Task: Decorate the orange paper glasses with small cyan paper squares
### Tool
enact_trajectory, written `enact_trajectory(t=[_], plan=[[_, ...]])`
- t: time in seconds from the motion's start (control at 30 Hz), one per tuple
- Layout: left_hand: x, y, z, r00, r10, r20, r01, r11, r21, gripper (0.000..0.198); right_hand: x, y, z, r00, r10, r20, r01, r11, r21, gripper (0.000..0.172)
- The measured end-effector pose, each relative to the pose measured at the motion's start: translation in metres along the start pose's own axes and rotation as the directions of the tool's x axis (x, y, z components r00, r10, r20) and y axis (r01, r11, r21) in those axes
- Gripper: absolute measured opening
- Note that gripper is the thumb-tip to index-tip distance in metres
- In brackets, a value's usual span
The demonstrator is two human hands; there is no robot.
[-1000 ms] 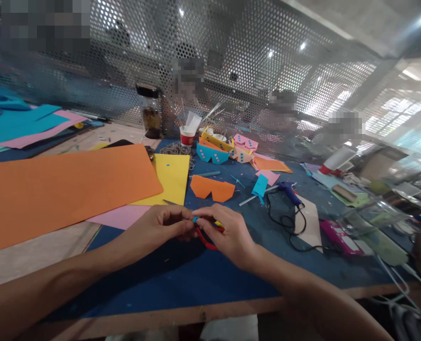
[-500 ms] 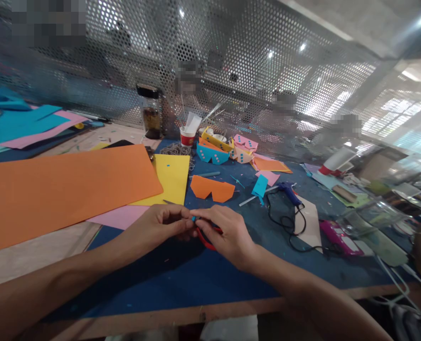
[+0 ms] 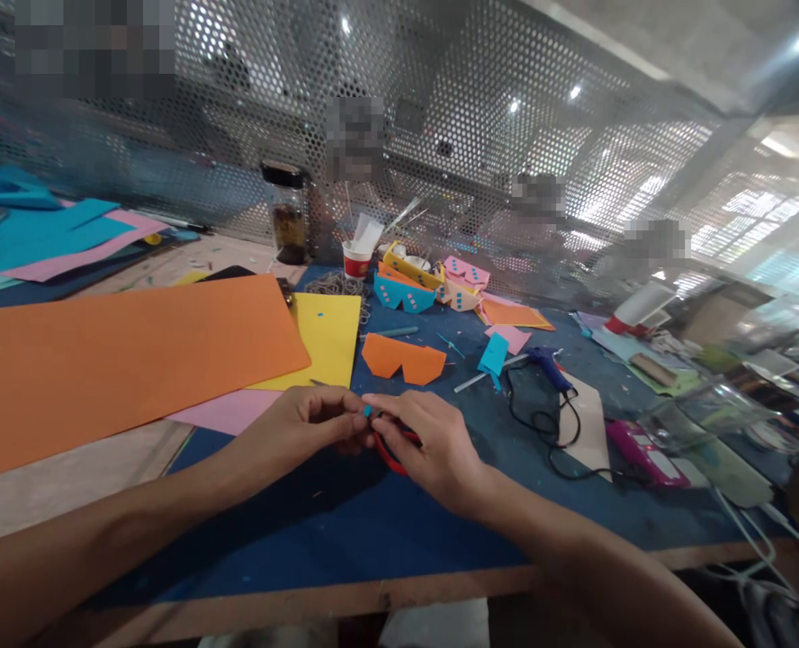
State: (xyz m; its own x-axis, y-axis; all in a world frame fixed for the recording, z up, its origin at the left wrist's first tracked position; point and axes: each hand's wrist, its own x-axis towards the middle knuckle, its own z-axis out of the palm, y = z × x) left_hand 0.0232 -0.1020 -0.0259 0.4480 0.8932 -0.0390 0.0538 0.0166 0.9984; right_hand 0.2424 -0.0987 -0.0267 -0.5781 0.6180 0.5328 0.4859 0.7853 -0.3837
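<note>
My left hand is closed in a pinch over the blue table. At its fingertips is a small blue piece of paper. My right hand meets it from the right, fingers bent, thumb and forefinger close to the blue piece. Under the right palm, red-handled scissors show only their handle loops; the blades are hidden by the fingers. Just beyond both hands lies an orange paper pair of glasses, with a folded blue paper strip to its right.
Large orange paper and a yellow sheet cover the left. Decorated paper glasses, a paper cup and a lidded jar stand at the back. A blue glue gun with looping cord and a magenta power strip lie right.
The hands stay almost in place. Slightly more of the blue piece shows between the fingertips, as the right fingers have shifted a little.
</note>
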Motion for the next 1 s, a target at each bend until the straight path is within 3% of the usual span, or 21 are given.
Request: enact_trajectory(t=[1.0], plan=[[-0.0011, 0.0021, 0.0006, 1.0, -0.008, -0.002, 0.008, 1.0, 0.01, 0.021, 0.0, 0.0002, 0.0004, 1.0, 0.004, -0.009, -0.005, 1.0, -0.02, 0.026]])
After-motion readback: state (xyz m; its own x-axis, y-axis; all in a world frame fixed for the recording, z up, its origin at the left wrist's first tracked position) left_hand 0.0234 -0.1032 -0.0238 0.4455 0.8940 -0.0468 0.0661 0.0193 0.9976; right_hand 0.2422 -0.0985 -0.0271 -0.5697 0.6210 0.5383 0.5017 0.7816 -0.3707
